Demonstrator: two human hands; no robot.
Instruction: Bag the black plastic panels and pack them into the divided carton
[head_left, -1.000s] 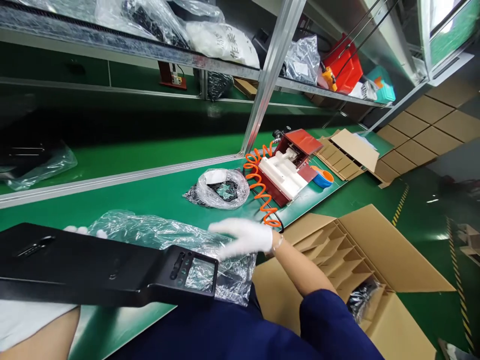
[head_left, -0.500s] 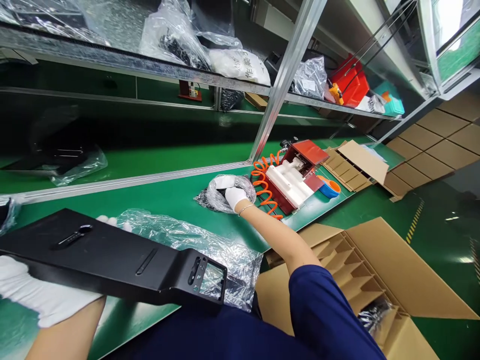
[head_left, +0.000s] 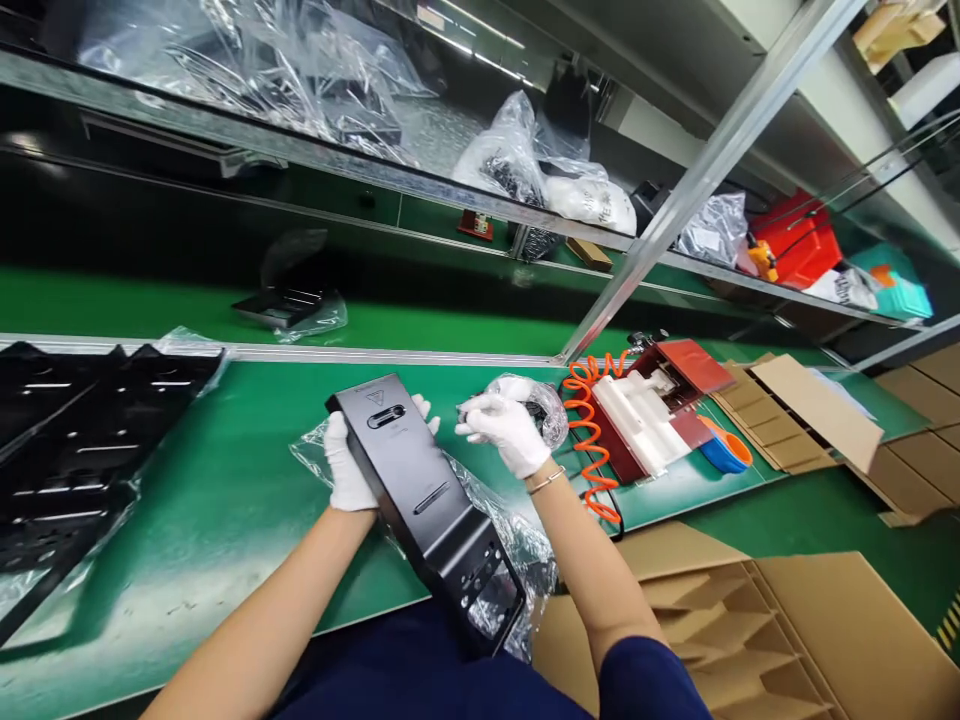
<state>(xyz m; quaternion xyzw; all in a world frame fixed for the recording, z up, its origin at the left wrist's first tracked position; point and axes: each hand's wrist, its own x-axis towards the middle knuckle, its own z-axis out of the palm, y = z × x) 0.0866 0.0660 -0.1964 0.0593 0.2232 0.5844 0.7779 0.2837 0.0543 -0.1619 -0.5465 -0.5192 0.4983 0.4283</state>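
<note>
My left hand (head_left: 346, 468), in a white glove, is closed around a long black housing (head_left: 411, 472) with slots and a rectangular opening at its near end. The housing is tilted, its far end up over the green bench. My right hand (head_left: 511, 432), also gloved in white, is closed in a pinch just right of the housing's far end. A tiny dark bit shows at its fingertips, too small to name. Behind that hand lies a clear plastic bag (head_left: 553, 408) with dark contents, partly hidden. Clear plastic film (head_left: 534, 545) lies under the housing.
Several black panels (head_left: 82, 440) lie on film at the left. To the right are an orange coiled hose (head_left: 592, 440), a red and white fixture (head_left: 649, 420) and a blue-orange tape roll (head_left: 725, 445). An open carton (head_left: 720, 620) with dividers stands below the bench edge.
My right hand has come out of the plastic bag toward the housing, fingers now pinched. My left hand has swung the housing rightward and more upright. The view has shifted left.
</note>
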